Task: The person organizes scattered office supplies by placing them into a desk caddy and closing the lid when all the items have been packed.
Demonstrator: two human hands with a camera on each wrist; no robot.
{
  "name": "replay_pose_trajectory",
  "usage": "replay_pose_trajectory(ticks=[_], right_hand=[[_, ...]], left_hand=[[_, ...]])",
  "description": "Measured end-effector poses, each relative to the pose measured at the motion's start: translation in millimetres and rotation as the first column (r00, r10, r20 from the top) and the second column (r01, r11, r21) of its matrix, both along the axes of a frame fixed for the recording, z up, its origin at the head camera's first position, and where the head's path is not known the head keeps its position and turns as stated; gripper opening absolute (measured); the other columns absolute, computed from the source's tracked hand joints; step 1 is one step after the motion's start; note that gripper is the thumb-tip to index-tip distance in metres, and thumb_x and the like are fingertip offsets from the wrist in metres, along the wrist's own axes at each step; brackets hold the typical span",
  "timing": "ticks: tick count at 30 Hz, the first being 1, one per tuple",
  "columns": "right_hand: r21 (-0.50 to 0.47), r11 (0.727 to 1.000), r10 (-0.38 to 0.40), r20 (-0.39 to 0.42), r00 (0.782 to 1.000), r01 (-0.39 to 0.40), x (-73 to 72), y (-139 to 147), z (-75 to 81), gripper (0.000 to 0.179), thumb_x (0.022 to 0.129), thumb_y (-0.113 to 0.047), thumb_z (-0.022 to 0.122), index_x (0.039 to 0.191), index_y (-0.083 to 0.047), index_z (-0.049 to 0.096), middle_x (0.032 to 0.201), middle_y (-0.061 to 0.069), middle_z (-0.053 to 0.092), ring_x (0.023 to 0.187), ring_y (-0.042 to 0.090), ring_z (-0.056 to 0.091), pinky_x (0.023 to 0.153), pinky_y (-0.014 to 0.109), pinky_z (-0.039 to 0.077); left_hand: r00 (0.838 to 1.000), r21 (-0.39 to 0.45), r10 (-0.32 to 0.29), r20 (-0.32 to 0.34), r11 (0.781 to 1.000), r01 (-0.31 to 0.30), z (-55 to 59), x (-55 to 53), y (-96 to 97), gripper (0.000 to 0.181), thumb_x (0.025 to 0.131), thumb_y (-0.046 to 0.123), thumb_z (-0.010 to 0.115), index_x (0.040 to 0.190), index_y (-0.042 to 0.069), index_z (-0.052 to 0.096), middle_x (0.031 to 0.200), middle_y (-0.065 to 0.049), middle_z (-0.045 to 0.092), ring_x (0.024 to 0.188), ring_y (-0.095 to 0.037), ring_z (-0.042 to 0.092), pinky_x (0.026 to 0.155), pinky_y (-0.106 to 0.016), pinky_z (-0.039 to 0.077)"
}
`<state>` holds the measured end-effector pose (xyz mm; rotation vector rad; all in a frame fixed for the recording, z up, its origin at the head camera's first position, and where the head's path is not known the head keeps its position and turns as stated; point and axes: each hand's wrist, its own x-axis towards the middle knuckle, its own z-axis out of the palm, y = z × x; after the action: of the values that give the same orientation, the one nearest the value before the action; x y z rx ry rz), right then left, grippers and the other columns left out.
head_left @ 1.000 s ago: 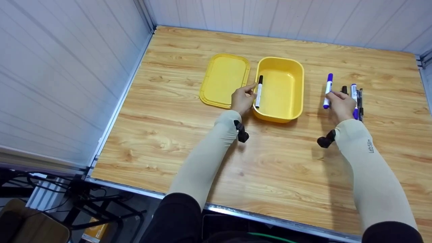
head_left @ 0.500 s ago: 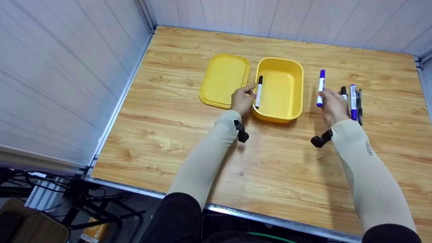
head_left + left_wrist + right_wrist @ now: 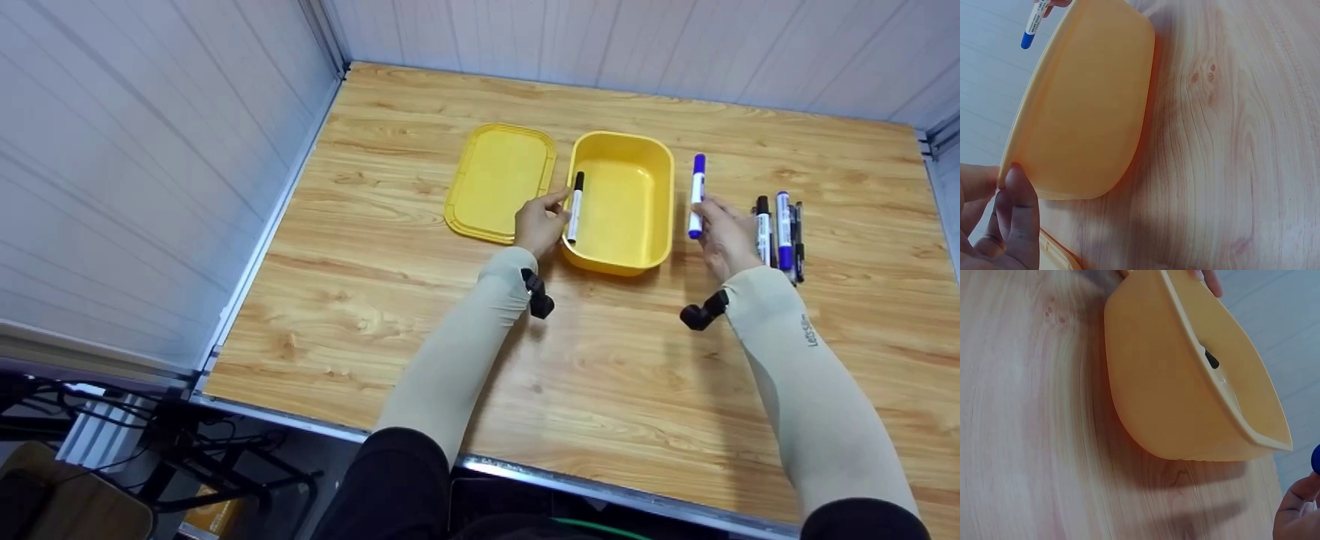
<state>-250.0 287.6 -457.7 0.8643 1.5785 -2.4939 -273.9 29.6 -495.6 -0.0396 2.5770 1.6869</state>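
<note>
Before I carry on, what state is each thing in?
Yellow rectangular plastic box: open, upright
Flat yellow plastic lid: off, lying flat
White-and-black marker inside box: capped
Held white-and-blue marker: capped, raised
Second white-and-black marker: capped, lying
Second white-and-blue marker: capped, lying
Slim black pens: lying, caps unclear
Left hand: pinching box rim
Right hand: gripping marker

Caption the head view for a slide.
Left hand grips a yellow box holding a black-capped marker; right hand holds a blue-capped marker outside.

Two blue-capped markers (image 3: 698,186), one box (image 3: 621,214)
</note>
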Motion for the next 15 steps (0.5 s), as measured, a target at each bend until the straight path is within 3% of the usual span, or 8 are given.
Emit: replay_pose_trajectory(ticks=[15], right_hand=[[0.011, 0.999, 0.035, 0.06, 0.998, -0.036, -2.1, -17, 3.4, 0.027, 0.079, -0.004, 0.066, 0.106, -0.007, 0.062, 0.102, 0.005, 0.059, 0.083, 0.012, 0.057, 0.066, 0.019, 0.047]], left_hand=[[1.0, 0.024, 0.007, 0.004, 1.0, -0.007, -0.2, -0.4, 1.1, 0.04, 0.081, 0.008, 0.063, 0.119, 0.017, 0.06, 0.079, 0.003, 0.059, 0.063, -0.006, 0.047, 0.053, -0.017, 0.037]])
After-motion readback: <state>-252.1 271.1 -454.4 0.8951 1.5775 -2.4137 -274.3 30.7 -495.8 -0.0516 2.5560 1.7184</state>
